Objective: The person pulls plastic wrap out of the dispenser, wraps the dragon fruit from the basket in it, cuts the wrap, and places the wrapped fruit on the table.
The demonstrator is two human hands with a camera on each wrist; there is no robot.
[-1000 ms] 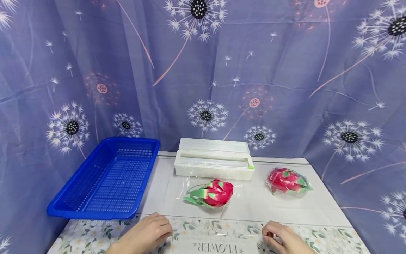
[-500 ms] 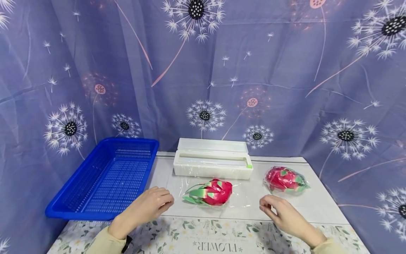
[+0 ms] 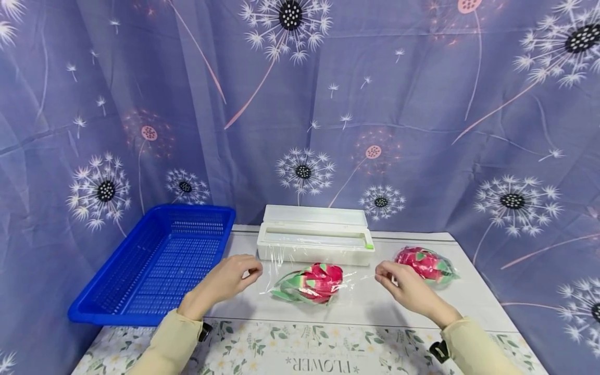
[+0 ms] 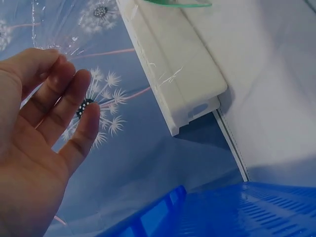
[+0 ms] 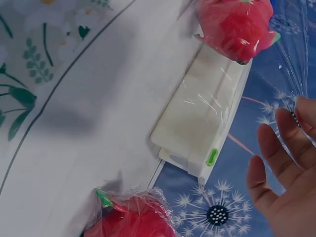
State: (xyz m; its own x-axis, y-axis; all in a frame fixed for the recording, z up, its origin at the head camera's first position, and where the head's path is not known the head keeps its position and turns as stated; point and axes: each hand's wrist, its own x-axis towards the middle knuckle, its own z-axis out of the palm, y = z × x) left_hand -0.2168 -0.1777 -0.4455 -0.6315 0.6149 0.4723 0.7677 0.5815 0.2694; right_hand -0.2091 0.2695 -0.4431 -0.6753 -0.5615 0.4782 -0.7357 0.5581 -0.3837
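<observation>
Two dragon fruits on the table (image 3: pixel 473 312): one dragon fruit (image 3: pixel 313 283) at mid-table under a lifted sheet of cling film (image 3: pixel 281 265), the other, a wrapped dragon fruit (image 3: pixel 425 264), near the right edge. Left hand (image 3: pixel 228 280) pinches the film's left corner between thumb and fingertips; right hand (image 3: pixel 404 288) pinches the right corner likewise, both raised just above the tabletop on either side of the fruit. Film runs back toward the white dispenser box (image 3: pixel 315 240), which stands just behind the fruit toward the far edge, lid up, green slide cutter (image 3: pixel 370 246) at its right end. Blue basket (image 3: pixel 154 263) sits at the left edge, overhanging it slightly. Risks, as judged: the thin film may fold and cling to itself if the corners go slack, or tear unevenly if pulled against the box; the round fruit may roll if dragged. Open room lies on the near floral strip and between fruit and basket; the right hand works close to the wrapped dragon fruit.
</observation>
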